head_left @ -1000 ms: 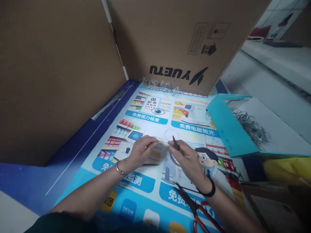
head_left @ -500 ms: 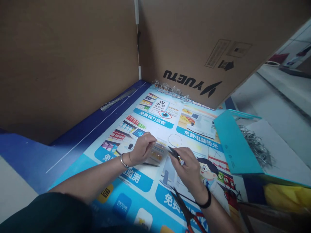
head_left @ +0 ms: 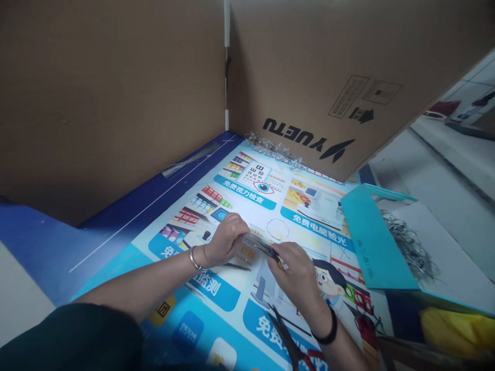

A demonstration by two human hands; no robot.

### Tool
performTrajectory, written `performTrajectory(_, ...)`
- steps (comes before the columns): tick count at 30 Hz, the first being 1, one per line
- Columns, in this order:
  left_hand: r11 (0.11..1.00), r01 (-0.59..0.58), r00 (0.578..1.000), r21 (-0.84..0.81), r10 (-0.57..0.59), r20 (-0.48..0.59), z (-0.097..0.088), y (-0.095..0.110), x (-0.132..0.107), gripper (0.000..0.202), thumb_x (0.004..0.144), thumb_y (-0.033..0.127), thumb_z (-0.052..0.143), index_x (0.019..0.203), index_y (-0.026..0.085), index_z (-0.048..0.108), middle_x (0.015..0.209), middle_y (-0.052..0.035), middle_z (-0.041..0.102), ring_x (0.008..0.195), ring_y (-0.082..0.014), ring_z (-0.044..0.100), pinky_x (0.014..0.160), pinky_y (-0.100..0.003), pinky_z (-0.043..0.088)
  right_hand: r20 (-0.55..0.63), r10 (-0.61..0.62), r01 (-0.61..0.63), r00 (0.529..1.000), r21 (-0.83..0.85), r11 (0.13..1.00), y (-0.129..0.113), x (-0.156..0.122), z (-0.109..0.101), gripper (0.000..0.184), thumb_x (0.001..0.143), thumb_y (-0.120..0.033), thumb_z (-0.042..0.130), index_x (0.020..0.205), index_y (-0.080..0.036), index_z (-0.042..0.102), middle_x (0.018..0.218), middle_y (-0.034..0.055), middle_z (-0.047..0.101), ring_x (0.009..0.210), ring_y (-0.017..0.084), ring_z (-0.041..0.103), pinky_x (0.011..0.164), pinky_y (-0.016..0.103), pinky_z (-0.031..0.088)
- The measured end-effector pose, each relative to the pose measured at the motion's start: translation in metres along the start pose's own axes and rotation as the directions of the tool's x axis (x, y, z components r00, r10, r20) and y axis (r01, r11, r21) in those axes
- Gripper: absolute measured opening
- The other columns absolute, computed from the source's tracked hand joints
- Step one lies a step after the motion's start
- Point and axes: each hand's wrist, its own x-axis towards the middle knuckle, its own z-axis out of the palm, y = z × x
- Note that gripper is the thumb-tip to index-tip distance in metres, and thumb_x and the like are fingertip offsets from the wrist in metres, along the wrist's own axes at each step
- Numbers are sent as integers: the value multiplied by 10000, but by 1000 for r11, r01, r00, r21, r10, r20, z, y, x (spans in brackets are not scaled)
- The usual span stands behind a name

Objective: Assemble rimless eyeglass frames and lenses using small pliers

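My left hand [head_left: 229, 238] is closed in a pinch over the poster; whatever thin thing it holds is too fine to make out. Facing it, my right hand [head_left: 294, 270] grips a small pair of pliers [head_left: 268, 251]. Their dark jaws point left, close to my left fingertips. On the poster [head_left: 247, 203] below lies a thin dark stick [head_left: 236, 266], under the left hand. Scissors [head_left: 288, 337] with red handles rest near my right forearm, partly cut off by the bottom edge. A faint wire ring [head_left: 277, 229] appears beyond the pliers.
Cardboard walls [head_left: 116, 93] rise at the left and back. Along the back wall lies a row of clear tangled bits [head_left: 273, 147]. Thin strips [head_left: 191, 161] lie at left. At right an open teal box [head_left: 367, 242] holds a heap of wire pieces [head_left: 410, 245], above yellow material [head_left: 448, 330].
The pliers have turned and moved left, their jaws coming nearer my left fingertips. My left hand stays pinched in nearly the same place. The view has shifted slightly.
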Motion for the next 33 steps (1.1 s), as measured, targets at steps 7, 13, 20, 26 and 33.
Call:
performTrajectory(7, 992, -57, 998, 112, 55, 21, -2, 3, 5, 160, 846, 107, 431, 957, 217, 464, 704, -13, 528, 675, -160, 484, 692, -338, 394, 13, 27, -27, 1000, -33, 999, 1, -1, -2, 149, 811, -195, 563, 955, -195, 601, 849, 86, 647, 823, 221, 592, 725, 375, 489)
performTrajectory(13, 984, -57, 998, 168, 57, 3, -1, 3, 4, 254, 809, 69, 487, 1014, 217, 467, 726, -11, 542, 687, -155, 488, 693, -337, 401, 16, 39, -38, 999, -40, 998, 4, -2, -4, 152, 819, -212, 564, 960, -172, 602, 855, 97, 649, 815, 219, 589, 723, 372, 490)
performTrajectory(20, 986, -101, 995, 135, 101, 5, 0, 4, 5, 257, 793, 56, 501, 1004, 202, 482, 739, -18, 575, 694, -154, 490, 696, -340, 398, 18, 25, -24, 1000, -56, 998, 4, -2, -1, 140, 820, -219, 563, 935, -162, 619, 828, 84, 654, 802, 205, 594, 716, 341, 484)
performTrajectory(26, 978, -144, 989, 149, 146, -1, -1, 6, 6, 213, 815, 78, 492, 996, 190, 491, 723, -15, 564, 668, -148, 482, 687, -338, 402, 10, -22, 22, 1000, -65, 998, 4, -1, -1, 111, 812, -187, 566, 909, -174, 618, 791, 61, 660, 777, 189, 594, 711, 322, 477)
performTrajectory(33, 981, -141, 990, 137, 140, 11, -1, 6, 5, 175, 839, 99, 466, 985, 191, 491, 717, -15, 555, 673, -149, 485, 690, -340, 400, 8, -29, 30, 1000, -56, 998, 3, -1, -1, 100, 803, -167, 570, 889, -182, 619, 780, 58, 662, 760, 183, 595, 699, 316, 476)
